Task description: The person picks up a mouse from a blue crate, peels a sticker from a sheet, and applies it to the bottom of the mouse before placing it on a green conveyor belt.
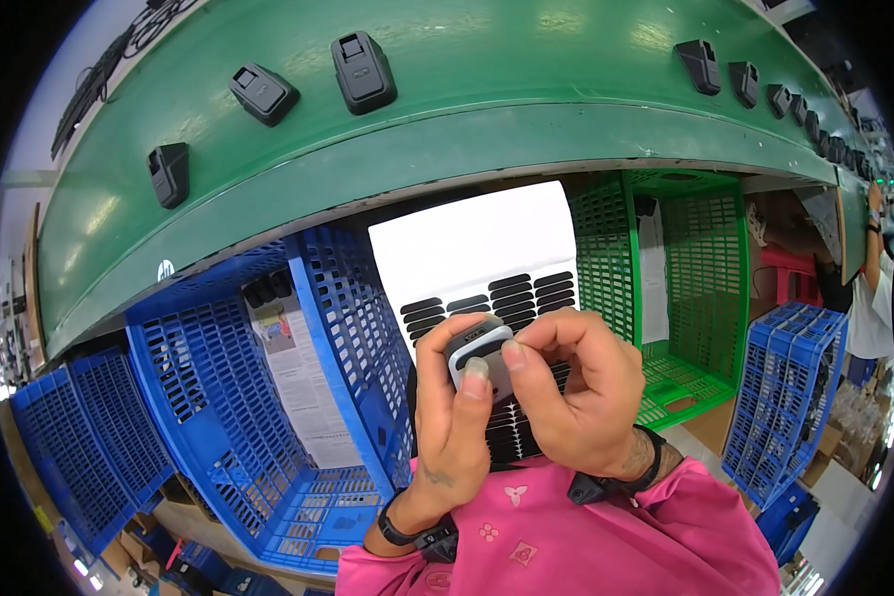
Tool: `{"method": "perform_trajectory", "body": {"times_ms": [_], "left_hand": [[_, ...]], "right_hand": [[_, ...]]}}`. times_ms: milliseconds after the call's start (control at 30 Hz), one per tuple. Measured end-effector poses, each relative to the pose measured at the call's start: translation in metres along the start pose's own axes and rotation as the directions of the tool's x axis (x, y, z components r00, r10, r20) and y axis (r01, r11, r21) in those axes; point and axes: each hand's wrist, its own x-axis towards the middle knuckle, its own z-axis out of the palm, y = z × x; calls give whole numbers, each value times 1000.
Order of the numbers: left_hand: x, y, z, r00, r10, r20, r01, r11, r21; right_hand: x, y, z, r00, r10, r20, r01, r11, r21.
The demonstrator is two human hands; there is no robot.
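Note:
A small grey device with a black upper end (475,338) is gripped between the fingers and thumb of my left hand (445,417), in front of my chest. My right hand (591,397) is closed in a pinch, thumb and forefinger pressed together at the device's right edge; whatever is between those fingertips is hidden. Rows of flat black oval pieces (512,289) lie on a white sheet or board (475,233) just beyond my hands. More dark pieces (507,434) show below my hands, partly covered by them.
A green work surface (526,60) runs across the far side, with several black device housings (364,72) spaced along it. Blue plastic crates (343,348) stand left, a green crate (705,288) right, and stacked blue crates (787,387) farther right. Another person's arm (873,238) shows at the far right.

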Motion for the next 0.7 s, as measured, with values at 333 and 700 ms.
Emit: {"method": "perform_trajectory", "body": {"times_ms": [333, 700], "left_hand": [[-1, 1, 1, 999, 32, -19, -32, 999, 12], [3, -1, -4, 999, -40, 2, 40, 990, -136]], "right_hand": [[0, 2, 1, 999, 39, 15, -39, 999, 28], [5, 10, -1, 987, 163, 0, -156, 947, 279]]}}
